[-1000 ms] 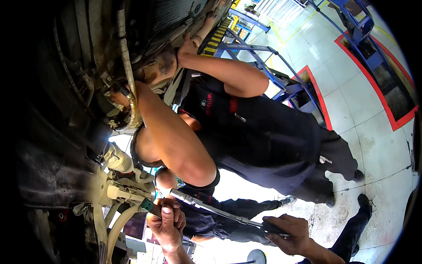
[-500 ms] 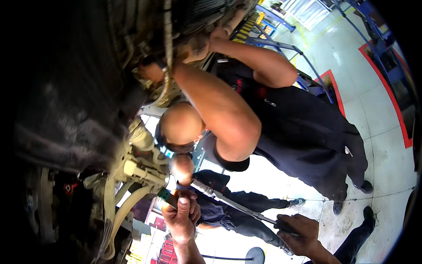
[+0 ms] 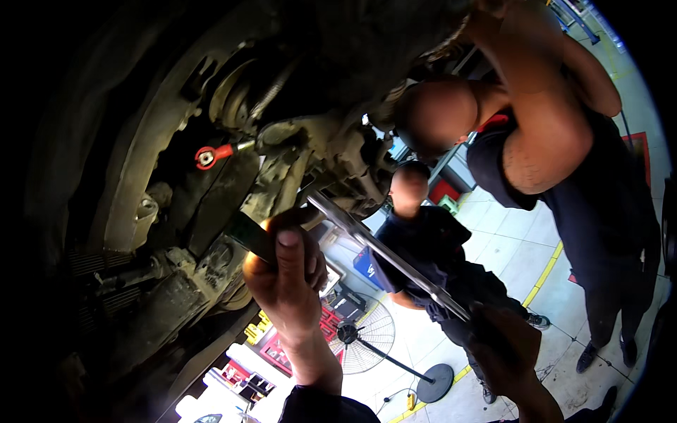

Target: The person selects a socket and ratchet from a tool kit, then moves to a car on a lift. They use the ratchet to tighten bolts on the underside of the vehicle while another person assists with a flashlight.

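My left hand [image 3: 290,275] is closed around a small dark green hand lamp [image 3: 248,236], thumb on top; a warm glow shows at the fingers. The lamp is raised toward the vehicle's underside [image 3: 282,151], whose nearby parts are lit. My right hand [image 3: 506,345], lower right and in shadow, grips the dark handle end of a long silver wrench [image 3: 395,261]. The wrench slants up and left, its far end just beyond my left hand. I cannot tell whether that end touches the metal parts behind it. A red ring-ended piece [image 3: 206,157] sits among the underbody parts.
At the right a co-worker [image 3: 550,141] reaches up under the vehicle. Another person [image 3: 423,240] stands behind the wrench. A pedestal fan [image 3: 360,335] with a round base [image 3: 434,383] stands on the tiled floor, near red storage units [image 3: 282,345].
My view has swung left, so the co-worker appears farther right and more underbody shows. The fan and the red ring-ended piece now show clearly. Both hands keep their holds.
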Tool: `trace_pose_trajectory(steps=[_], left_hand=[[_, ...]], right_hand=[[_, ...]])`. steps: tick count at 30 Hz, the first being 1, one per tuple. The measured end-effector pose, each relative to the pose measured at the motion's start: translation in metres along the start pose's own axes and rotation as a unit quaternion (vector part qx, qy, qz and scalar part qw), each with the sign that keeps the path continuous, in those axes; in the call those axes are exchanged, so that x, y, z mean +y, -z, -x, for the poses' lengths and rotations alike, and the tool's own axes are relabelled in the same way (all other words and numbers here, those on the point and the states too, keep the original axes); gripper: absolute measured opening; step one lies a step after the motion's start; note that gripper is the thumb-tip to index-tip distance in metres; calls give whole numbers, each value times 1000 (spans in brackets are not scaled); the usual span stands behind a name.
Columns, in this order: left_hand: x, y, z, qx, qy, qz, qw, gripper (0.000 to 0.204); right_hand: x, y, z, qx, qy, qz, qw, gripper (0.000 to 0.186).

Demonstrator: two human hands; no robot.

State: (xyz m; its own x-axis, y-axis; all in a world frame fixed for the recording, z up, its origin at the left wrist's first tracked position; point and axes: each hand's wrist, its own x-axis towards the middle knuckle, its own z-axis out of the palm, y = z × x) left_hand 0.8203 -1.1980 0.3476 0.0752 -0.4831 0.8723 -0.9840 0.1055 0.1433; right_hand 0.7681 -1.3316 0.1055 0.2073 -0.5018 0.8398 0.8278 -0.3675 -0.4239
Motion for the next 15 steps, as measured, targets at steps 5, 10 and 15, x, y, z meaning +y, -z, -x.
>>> trace_pose_trajectory(steps=[5, 10, 15], left_hand=[[14, 8, -25, 19, 25, -29, 999, 33], [3, 11, -39, 50, 16, -5, 999, 33], [-13, 11, -43, 36, 4, 70, 997, 32]], right_hand=[[-10, -41, -45, 24, 36, -84, 995, 46], [-18, -53, -73, 44, 43, -127, 990, 43], [-18, -43, -85, 55, 56, -115, 990, 42]])
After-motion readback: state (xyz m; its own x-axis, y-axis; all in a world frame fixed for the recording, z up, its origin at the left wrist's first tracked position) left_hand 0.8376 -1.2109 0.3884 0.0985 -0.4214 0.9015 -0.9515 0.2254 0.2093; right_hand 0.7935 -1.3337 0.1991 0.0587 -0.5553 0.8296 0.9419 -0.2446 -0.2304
